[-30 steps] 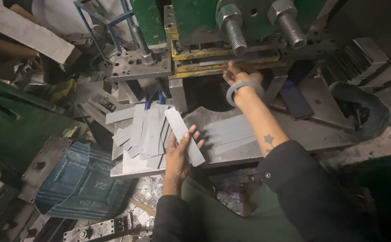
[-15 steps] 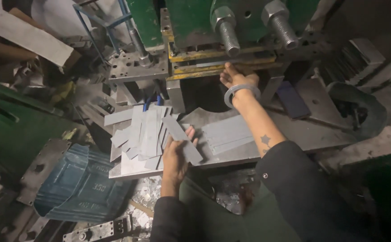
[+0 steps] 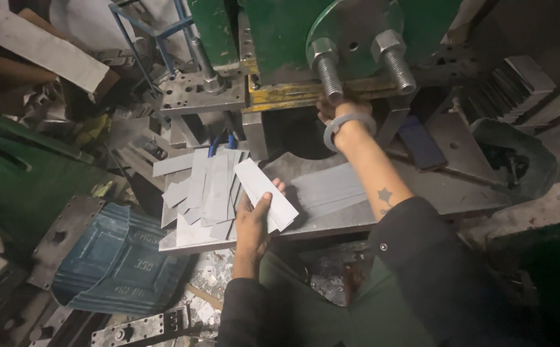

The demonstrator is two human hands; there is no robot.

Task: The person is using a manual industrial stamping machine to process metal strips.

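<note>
On the grey metal bench (image 3: 421,193), left hand (image 3: 254,222) wrapped around a flat metal strip (image 3: 266,193), just beside a pile of strips (image 3: 203,186). Right hand (image 3: 334,112) up under the green press (image 3: 293,38), fingers hidden, grip unclear.

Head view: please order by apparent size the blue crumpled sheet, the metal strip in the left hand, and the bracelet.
1. Blue sheet, clearly largest.
2. Strip, held in the left hand.
3. Bracelet, smallest; it sits farther from the camera, so the gap is less sure.
</note>
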